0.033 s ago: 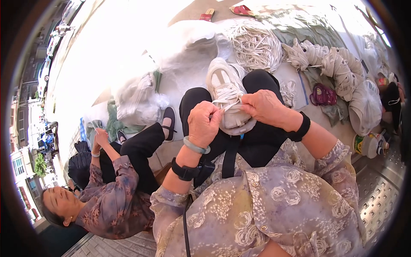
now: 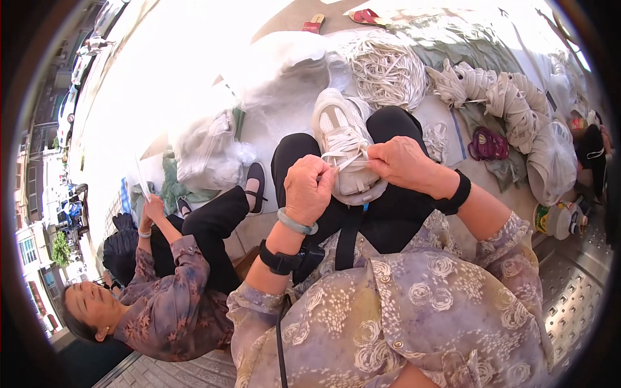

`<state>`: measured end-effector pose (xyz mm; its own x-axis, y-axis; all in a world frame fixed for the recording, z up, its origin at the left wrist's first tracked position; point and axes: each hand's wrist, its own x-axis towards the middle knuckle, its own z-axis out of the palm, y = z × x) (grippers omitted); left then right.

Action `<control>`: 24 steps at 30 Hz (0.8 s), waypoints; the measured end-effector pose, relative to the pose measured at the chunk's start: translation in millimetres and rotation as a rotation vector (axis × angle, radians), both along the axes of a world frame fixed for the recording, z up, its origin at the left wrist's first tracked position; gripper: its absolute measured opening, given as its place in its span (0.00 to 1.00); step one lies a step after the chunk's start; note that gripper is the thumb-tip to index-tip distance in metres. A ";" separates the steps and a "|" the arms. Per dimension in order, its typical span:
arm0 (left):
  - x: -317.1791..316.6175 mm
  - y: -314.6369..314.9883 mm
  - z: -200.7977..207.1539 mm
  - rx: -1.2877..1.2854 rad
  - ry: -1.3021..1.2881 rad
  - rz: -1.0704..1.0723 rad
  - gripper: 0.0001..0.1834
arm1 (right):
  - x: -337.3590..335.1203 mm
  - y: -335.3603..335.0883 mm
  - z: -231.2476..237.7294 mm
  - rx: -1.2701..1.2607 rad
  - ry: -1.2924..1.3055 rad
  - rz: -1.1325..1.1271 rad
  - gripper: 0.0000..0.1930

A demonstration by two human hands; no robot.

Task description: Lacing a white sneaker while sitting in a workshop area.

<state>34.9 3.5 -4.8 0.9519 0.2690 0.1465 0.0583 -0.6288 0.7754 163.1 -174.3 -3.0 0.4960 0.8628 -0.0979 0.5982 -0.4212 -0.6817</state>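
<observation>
A white and beige sneaker [image 2: 331, 107] lies on my lap between my knees, toe pointing away from me. White shoelace [image 2: 347, 143] crosses its tongue, with loops lying on top. On the left of the shoe's opening, my left hand [image 2: 308, 191] pinches one lace end between thumb and bent fingers. Opposite it, my right hand [image 2: 411, 167] pinches the other end. The lace runs between the two hands close above the shoe. My fingers partly cover both ends.
Beyond my knees lie a heap of white laces [image 2: 388, 70], plastic bags [image 2: 210, 152] and bundled pale shoes [image 2: 511, 97]. A maroon shoe-like item [image 2: 488, 143] rests at right. A co-worker [image 2: 171, 291] sits at left, holding a white strip. Red sandals [image 2: 367, 17] lie at the far edge.
The white strip in the co-worker's hands reaches farther up. My hands keep their pinch on the lace, with hardly any shift.
</observation>
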 end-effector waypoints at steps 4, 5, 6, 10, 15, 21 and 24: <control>-8.9 4.5 -2.7 0.010 0.007 -0.006 0.09 | 24.3 -40.5 8.6 -0.065 0.382 -0.186 0.11; -9.5 4.4 -4.3 0.013 0.006 -0.007 0.09 | 30.1 -54.9 0.9 -0.044 0.469 -0.195 0.10; -10.3 3.6 -6.0 -0.010 0.005 -0.002 0.09 | 32.4 -63.4 -7.5 -0.022 0.555 -0.204 0.10; -11.6 2.5 -6.6 0.011 0.008 -0.031 0.09 | 20.9 -53.5 -11.8 0.148 0.317 -0.123 0.10; -21.9 19.9 5.3 -0.313 0.041 -0.054 0.08 | 26.2 -51.6 -26.4 0.155 0.409 -0.184 0.09; -47.4 35.4 14.5 -0.724 0.176 -0.007 0.09 | 29.7 -52.7 -22.0 0.177 0.483 -0.208 0.09; -43.5 32.7 6.9 -0.757 0.187 0.033 0.10 | 32.8 -49.7 -18.8 0.132 0.557 -0.232 0.10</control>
